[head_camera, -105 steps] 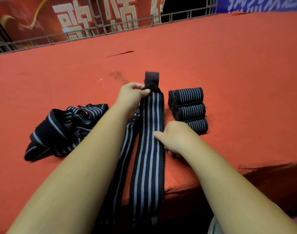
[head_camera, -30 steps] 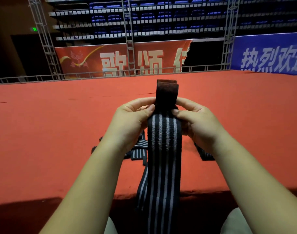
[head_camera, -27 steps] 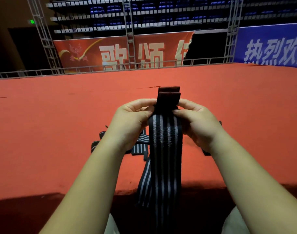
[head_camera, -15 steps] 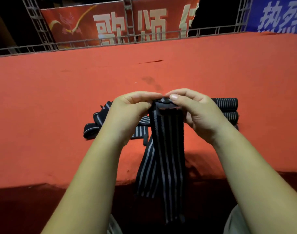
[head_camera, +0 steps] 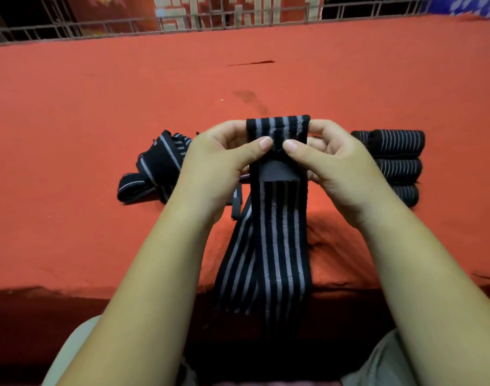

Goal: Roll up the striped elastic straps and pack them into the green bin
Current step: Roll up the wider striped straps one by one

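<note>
While the left hand (head_camera: 218, 162) and right hand (head_camera: 333, 165) each pinch its folded top end between thumb and fingers, one striped strap (head_camera: 280, 232) is held above the red surface (head_camera: 71, 107), with its tail hanging past the near edge. Status: first turn barely begun. Done: three rolled straps (head_camera: 397, 162), side by side at right. Outstanding: loose straps (head_camera: 157, 165) heaped at left, unrolled. Green bin: not in view; nothing seen packed. Judged under halfway.

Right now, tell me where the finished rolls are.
Head view, right side: the finished rolls lie in a row on the red carpet, just beyond the right hand.
</note>
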Demonstrator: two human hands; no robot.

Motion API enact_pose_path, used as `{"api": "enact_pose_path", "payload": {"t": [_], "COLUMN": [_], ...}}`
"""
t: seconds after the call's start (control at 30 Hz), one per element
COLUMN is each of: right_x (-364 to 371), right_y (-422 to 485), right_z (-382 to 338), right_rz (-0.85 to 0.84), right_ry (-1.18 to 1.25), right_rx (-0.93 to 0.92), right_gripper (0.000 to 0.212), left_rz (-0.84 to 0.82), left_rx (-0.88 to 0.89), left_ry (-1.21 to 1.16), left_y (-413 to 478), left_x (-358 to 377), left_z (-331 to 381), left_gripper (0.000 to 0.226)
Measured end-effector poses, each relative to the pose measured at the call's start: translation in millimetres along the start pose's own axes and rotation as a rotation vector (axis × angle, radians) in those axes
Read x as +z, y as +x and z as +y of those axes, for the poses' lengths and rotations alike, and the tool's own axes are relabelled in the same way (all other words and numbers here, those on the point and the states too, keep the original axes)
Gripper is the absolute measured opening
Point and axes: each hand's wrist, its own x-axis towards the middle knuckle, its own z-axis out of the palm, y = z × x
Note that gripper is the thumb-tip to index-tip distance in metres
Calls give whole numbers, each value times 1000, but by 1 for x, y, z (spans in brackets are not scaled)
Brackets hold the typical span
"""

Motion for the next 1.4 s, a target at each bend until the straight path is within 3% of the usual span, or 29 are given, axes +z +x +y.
{"api": "enact_pose_path", "payload": {"t": [0.17,0.57,0.93,1.27,1.4], "right_x": [-10,-4,-3,-6,-4], "right_y": [-8,-14,-16,-12,-16], "right_z": [8,19,31,45,41], "right_rz": [-121,53,-83,-24,-11], "right_ry": [-207,-239,-192,-27,9], "right_rx": [69,21,285,289,273], "right_gripper": [22,16,32,25,22], "left_rz": [41,-117,147,160,80], "left_rx": [55,-154,-16,1,-16], "left_ry": [-5,90,165,172,177], "left_y": [1,-16,-6,-3,-5], "left_x": [1,-8,-3,-8,-16], "left_z": [-5,-18,-37,-44,-39], "left_gripper": [20,20,17,20,12]}}
